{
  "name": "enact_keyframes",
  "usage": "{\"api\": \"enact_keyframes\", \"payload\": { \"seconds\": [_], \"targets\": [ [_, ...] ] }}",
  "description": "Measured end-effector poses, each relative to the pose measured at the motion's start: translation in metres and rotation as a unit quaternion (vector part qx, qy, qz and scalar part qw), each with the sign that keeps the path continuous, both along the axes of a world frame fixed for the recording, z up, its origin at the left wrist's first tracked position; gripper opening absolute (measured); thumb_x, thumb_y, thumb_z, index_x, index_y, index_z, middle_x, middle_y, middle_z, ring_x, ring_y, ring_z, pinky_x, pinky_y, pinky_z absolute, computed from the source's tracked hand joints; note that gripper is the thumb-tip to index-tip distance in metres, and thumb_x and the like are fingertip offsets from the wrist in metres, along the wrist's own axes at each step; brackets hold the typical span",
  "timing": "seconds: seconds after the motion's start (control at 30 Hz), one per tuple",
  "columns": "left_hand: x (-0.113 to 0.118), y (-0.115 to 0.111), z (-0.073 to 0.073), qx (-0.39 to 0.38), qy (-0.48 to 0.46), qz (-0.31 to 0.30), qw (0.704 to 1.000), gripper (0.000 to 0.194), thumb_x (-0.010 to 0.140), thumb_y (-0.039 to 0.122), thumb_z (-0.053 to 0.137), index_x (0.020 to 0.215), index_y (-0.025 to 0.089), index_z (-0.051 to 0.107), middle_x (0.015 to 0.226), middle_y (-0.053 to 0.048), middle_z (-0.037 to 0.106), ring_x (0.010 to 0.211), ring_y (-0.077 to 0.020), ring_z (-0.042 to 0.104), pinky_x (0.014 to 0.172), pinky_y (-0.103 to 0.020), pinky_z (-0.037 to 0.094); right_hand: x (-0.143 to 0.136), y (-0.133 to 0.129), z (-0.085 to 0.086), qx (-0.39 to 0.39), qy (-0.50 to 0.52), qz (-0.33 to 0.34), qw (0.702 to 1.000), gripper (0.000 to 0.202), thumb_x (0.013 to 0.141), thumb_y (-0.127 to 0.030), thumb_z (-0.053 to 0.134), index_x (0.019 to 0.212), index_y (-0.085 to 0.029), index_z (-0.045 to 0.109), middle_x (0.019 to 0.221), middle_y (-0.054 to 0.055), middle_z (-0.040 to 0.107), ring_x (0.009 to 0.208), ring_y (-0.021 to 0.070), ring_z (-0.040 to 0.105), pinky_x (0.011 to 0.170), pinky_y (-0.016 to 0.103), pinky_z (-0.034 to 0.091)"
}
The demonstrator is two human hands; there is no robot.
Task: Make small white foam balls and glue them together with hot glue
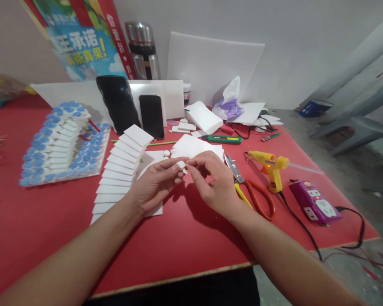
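Between the fingertips of my left hand (159, 180) is a small white foam piece (181, 165), pinched over the middle of the table. My right hand (215, 180) meets it from the right, its thumb and fingers closed together at the piece's edge. Whether the right fingers grip the piece itself or a scrap of it is too small to tell. Just behind the hands lie white foam sheets (198, 146) and a few small rounded white bits (166, 153). To the left, a curved staircase of white foam slabs (118, 174) stands on a white base.
A finished-looking blue-and-white stair model (64, 148) stands at left. Two phones (151, 117) lean behind. At right are red-and-yellow-handled pliers (261, 199), a yellow glue gun (272, 165) with its cord, and a purple power strip (314, 202). A green cutter (223, 139) lies behind.
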State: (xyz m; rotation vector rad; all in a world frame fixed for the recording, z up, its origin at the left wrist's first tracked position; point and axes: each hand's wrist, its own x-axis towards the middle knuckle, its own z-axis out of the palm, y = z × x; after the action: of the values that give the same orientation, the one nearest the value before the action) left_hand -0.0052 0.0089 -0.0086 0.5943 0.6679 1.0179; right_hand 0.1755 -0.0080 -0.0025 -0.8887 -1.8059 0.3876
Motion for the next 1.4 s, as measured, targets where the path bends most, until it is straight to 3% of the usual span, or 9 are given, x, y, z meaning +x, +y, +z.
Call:
{"api": "enact_keyframes", "payload": {
  "seconds": [0.13, 0.2, 0.5, 0.73, 0.87, 1.13, 1.4],
  "targets": [
    [0.0, 0.0002, -0.002, 0.006, 0.029, 0.018, 0.999, 0.036, 0.069, 0.019, 0.099, 0.102, 0.013, 0.086, 0.091, -0.008, 0.079, 0.075, -0.0097, 0.069, 0.073, -0.017, 0.06, -0.0001, 0.0004, -0.0053, -0.033, -0.007, 0.002, 0.999, 0.007, 0.099, -0.016, 0.061, 0.104, -0.021, 0.065, 0.102, 0.007, 0.069, 0.079, 0.0142, 0.066, 0.066, 0.028, 0.055],
    [0.0, 0.0003, -0.002, 0.001, 0.035, 0.03, 0.999, 0.034, 0.067, 0.02, 0.1, 0.098, 0.014, 0.086, 0.092, -0.007, 0.08, 0.073, -0.0096, 0.069, 0.07, -0.017, 0.059, -0.0004, 0.0, -0.0074, -0.042, -0.019, -0.001, 0.999, 0.008, 0.097, -0.017, 0.063, 0.104, -0.021, 0.065, 0.103, 0.006, 0.07, 0.071, 0.0121, 0.064, 0.062, 0.027, 0.053],
    [0.0022, -0.001, 0.0019, 0.008, 0.047, 0.016, 0.999, 0.03, 0.066, 0.025, 0.101, 0.083, 0.013, 0.079, 0.072, 0.0, 0.069, 0.061, -0.0066, 0.061, 0.055, -0.014, 0.051, -0.0021, 0.0003, -0.0053, -0.039, -0.02, -0.023, 0.999, 0.004, 0.095, -0.017, 0.065, 0.094, -0.02, 0.068, 0.089, 0.003, 0.073, 0.068, 0.0117, 0.063, 0.059, 0.026, 0.048],
    [0.0008, -0.0028, -0.005, 0.056, 0.089, -0.003, 0.994, 0.021, 0.077, 0.025, 0.094, 0.088, 0.016, 0.079, 0.08, -0.002, 0.072, 0.065, -0.0073, 0.063, 0.061, -0.015, 0.053, -0.0018, -0.0002, -0.0015, -0.111, -0.011, -0.039, 0.993, 0.009, 0.093, -0.02, 0.065, 0.084, -0.021, 0.066, 0.083, 0.002, 0.073, 0.07, 0.0135, 0.065, 0.06, 0.027, 0.048],
    [0.0022, -0.0028, -0.0018, 0.055, 0.072, 0.003, 0.996, 0.029, 0.073, 0.024, 0.097, 0.095, 0.016, 0.081, 0.082, -0.002, 0.073, 0.066, -0.0089, 0.066, 0.058, -0.016, 0.053, -0.0014, 0.0005, -0.0002, -0.133, -0.003, -0.031, 0.991, 0.01, 0.092, -0.019, 0.065, 0.082, -0.021, 0.066, 0.082, 0.002, 0.073, 0.071, 0.0138, 0.065, 0.061, 0.027, 0.049],
    [0.0036, -0.0015, -0.0019, 0.015, 0.048, 0.008, 0.999, 0.028, 0.069, 0.024, 0.099, 0.087, 0.013, 0.081, 0.075, -0.001, 0.071, 0.062, -0.0068, 0.064, 0.057, -0.014, 0.053, -0.0023, 0.0011, -0.0005, -0.236, 0.067, -0.01, 0.969, 0.008, 0.092, -0.028, 0.067, 0.09, -0.02, 0.067, 0.076, 0.0, 0.074, 0.057, 0.012, 0.064, 0.054, 0.026, 0.05],
    [0.0017, -0.0019, -0.0056, 0.059, 0.078, -0.01, 0.995, 0.018, 0.078, 0.019, 0.093, 0.092, 0.015, 0.082, 0.081, -0.003, 0.074, 0.066, -0.0072, 0.064, 0.065, -0.016, 0.055, -0.0023, 0.0037, -0.0074, -0.198, 0.025, -0.031, 0.979, 0.009, 0.091, -0.023, 0.067, 0.082, -0.02, 0.065, 0.078, 0.001, 0.073, 0.06, 0.0119, 0.063, 0.056, 0.025, 0.048]
  ]
}}
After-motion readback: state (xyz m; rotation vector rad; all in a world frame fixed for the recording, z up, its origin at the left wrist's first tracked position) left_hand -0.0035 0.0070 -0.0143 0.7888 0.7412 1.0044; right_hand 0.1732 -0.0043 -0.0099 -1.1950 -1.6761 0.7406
